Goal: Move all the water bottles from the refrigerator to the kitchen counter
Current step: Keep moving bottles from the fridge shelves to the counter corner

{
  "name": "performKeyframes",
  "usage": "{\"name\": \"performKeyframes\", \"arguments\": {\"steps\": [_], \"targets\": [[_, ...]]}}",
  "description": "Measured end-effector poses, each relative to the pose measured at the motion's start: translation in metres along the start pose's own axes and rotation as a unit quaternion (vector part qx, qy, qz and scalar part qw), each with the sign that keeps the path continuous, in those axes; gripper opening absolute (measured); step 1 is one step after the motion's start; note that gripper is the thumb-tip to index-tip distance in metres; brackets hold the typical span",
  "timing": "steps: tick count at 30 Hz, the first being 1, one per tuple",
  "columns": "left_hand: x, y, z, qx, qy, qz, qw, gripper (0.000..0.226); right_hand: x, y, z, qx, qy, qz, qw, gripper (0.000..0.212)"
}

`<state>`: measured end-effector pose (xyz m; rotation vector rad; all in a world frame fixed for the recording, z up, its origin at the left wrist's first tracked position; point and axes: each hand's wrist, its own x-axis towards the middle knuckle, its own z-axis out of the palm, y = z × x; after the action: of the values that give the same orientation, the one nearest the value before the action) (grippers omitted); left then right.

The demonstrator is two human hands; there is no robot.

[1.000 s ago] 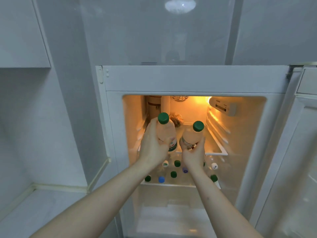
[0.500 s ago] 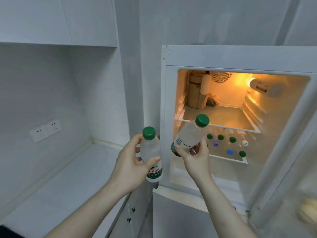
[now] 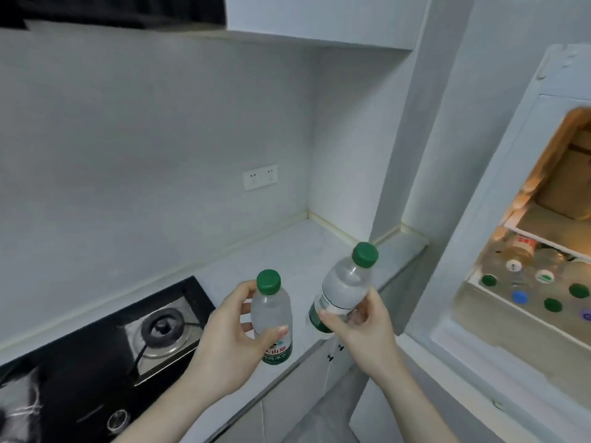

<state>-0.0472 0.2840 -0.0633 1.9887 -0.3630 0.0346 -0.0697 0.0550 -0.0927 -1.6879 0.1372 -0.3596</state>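
Since the earlier frame, both bottles have shifted from in front of the refrigerator at right to above the bench at center. My left hand has fingers wrapped around an upright bottle. My right hand grips a tilted bottle. More bottles stand inside the refrigerator. I see a stove at lower left.

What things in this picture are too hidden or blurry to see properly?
- Head view: how many bottles are left in the fridge; the picture's right edge cuts the shelf off.
- Head view: the label of the right bottle; the right hand covers part of it and it is blurry.
- Head view: the label of the left bottle; the left hand hides some, and the print is too small.
- Head view: the stove; the left edge cuts it off.
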Motion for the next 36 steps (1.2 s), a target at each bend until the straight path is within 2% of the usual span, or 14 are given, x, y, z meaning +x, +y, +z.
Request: {"name": "performKeyframes", "arguments": {"steps": [4,8,11,18,25,36], "targets": [[-0.022,-0.020,-0.025,0.036,0.072,-0.048,0.996,0.053,0.011,0.012,0.045,-0.023,-0.108,0.015,0.994,0.054],[-0.050,-0.038,-0.046,0.068,0.151,-0.106,0.980,0.056,0.015,0.020,0.084,-0.035,-0.230,0.001,0.973,0.054],[-0.079,-0.047,-0.058,0.062,0.218,-0.153,0.962,0.055,0.011,0.021,0.114,-0.039,-0.313,-0.006,0.949,0.055],[-0.158,-0.049,-0.090,0.072,0.335,-0.215,0.914,0.056,-0.021,0.015,0.190,-0.035,-0.446,-0.032,0.894,0.063],[-0.246,-0.046,-0.134,0.087,0.437,-0.250,0.860,0.051,-0.084,-0.015,0.260,-0.019,-0.545,-0.072,0.835,0.058],[-0.412,-0.037,-0.216,0.068,0.525,-0.288,0.798,0.052,-0.237,-0.054,0.365,-0.005,-0.609,-0.101,0.787,0.063]]}}
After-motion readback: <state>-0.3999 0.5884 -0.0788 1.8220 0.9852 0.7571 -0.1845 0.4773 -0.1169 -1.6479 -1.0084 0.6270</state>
